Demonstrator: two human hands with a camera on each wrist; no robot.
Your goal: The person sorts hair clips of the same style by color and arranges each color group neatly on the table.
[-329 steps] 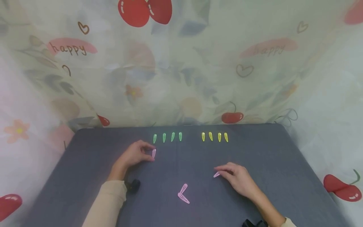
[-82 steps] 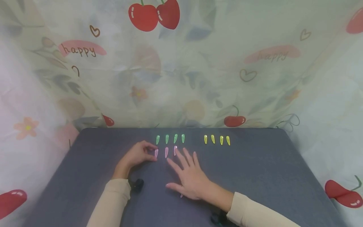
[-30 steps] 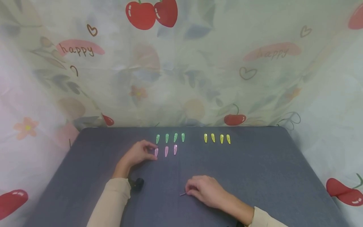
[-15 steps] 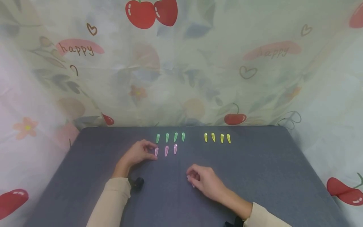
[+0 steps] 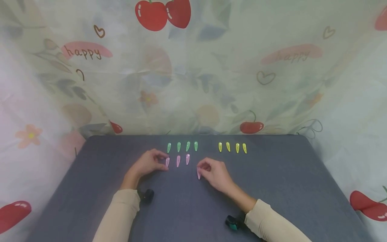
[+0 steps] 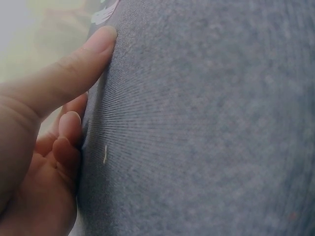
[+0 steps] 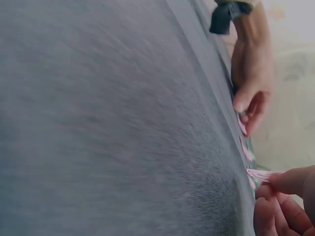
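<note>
My right hand (image 5: 217,173) pinches a pink snap hair clip (image 5: 198,173) between thumb and fingertips, to the right of a short row of pink clips. The right wrist view shows this hair clip (image 7: 258,174) sticking out past the fingers, narrow and pale. At the row's left end, my left hand (image 5: 147,162) holds another pink hair clip (image 5: 167,162) on the table, thumb at its near tip and a finger at its far end. Two more pink clips, one in the middle (image 5: 178,161) and one on the right (image 5: 187,159), lie between my hands.
Behind the pink row lies a row of several green hair clips (image 5: 179,147). Several yellow hair clips (image 5: 237,148) line up farther right. A dark grey cloth covers the table (image 5: 278,188), and a patterned curtain (image 5: 181,84) hangs at its back and sides.
The right hand picked up the last loose pink clip from the near middle and has carried it away from me, turning it lengthwise. The left hand has stayed at its clip.
</note>
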